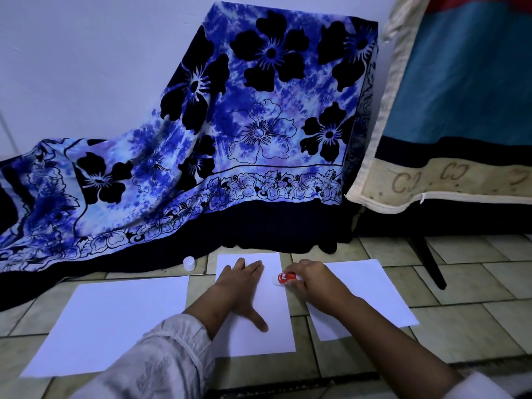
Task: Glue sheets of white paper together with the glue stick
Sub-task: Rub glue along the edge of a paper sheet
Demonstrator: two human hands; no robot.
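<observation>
Glue stick: gripped in right fingers, on middle sheet | left fingers: flat on sheet

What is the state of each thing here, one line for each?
Glue stick: uncapped, gripped by right hand, tip at middle sheet right edge.
Cap: off, standing on the floor.
Middle sheet: flat, pressed by left hand.
Left sheet: flat, no hand on it.
Right sheet: flat on floor.

Head view, downward, close over floor
</observation>
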